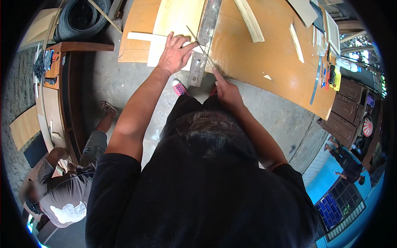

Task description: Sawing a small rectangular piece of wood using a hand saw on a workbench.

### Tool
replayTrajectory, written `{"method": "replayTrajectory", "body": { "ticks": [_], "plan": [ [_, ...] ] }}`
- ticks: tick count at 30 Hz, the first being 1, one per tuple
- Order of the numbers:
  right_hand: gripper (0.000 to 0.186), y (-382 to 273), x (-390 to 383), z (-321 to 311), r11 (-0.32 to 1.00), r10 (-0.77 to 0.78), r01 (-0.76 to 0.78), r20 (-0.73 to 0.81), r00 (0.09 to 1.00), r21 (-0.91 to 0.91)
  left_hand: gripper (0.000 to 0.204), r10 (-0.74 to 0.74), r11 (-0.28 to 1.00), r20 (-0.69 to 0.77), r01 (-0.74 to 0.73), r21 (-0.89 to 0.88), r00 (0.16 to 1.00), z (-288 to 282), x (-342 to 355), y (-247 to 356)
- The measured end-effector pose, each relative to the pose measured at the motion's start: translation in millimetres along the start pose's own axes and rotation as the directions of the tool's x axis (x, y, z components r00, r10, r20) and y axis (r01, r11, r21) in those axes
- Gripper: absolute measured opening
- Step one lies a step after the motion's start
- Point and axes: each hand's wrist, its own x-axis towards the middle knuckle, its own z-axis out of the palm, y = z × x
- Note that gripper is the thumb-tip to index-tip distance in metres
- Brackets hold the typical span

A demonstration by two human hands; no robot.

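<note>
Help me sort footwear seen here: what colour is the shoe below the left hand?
Pink with a white toe cap, the canvas shoe shows best in the head view.

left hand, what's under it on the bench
The left hand presses flat on a pale wood sheet lying on the workbench. The part of the sheet beneath the palm is covered.

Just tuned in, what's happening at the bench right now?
A person leans over a wooden workbench. The left hand presses flat on a pale board beside a grey metal bar. The right hand grips a thin slender blade or rod angled across that bar. Another person crouches on the floor to the left.
</note>
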Motion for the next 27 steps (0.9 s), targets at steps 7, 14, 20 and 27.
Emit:
{"method": "replayTrajectory", "body": {
  "ticks": [7,14,20,27],
  "plan": [
    [0.050,-3.5,-54.4,-14.4,0.982,0.161,-0.171,0.119,0.980,0.077,0.035,-0.015,1.000,0.017,0.015,0.009,1.000,-1.8,-0.2,-0.9],
    [0.049,-5.4,6.0,2.2,0.998,0.042,-0.043,0.025,0.999,0.045,0.035,-0.011,1.000,0.012,0.011,0.022,1.000,-0.2,0.2,0.8],
    [0.050,-2.7,-50.1,-1.3,0.991,0.068,-0.070,0.017,0.998,0.110,0.034,-0.013,1.000,-0.002,0.013,-0.010,1.000,-0.6,-2.1,0.5],
    [0.048,-8.9,6.8,1.1,0.996,0.082,-0.083,0.022,0.996,0.032,0.035,0.007,1.000,0.012,-0.007,-0.004,1.000,-1.1,1.6,0.8]
  ]
}}
